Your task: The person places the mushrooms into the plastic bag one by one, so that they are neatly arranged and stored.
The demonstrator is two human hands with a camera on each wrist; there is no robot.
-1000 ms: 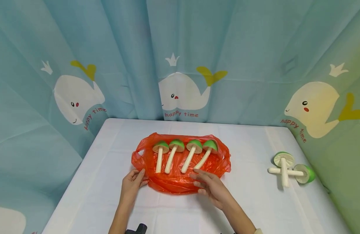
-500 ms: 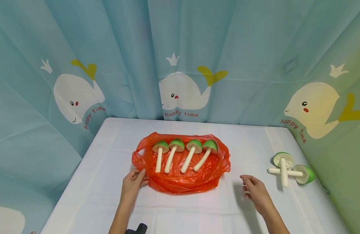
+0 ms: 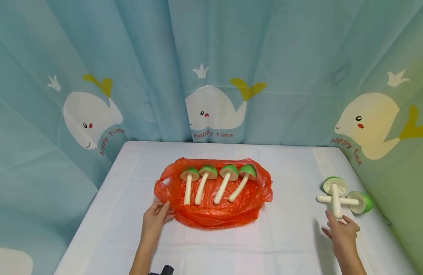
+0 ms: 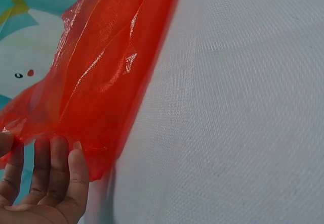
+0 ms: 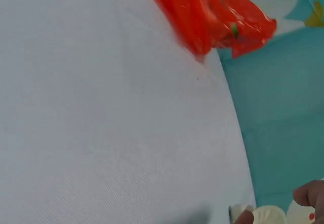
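Observation:
My left hand pinches the near left edge of a red plastic bag between thumb and index finger. The bag lies spread with its mouth open. Inside it several toy mushrooms with green caps and cream stems, one of them the rightmost mushroom, lie in a row, caps at the far side. At the table's right, two more mushrooms lie crossed, an upper mushroom over a lower mushroom. Just below the upper stem's near end is my right hand, thumb and fingers apart and holding nothing.
A white cloth covers the table. Behind and beside it hangs a blue curtain printed with whales, close to the crossed mushrooms on the right. A black object shows by my left forearm.
My right hand has moved from the near right side of the bag across to the crossed mushrooms at the right. My left hand has stayed at the bag's edge.

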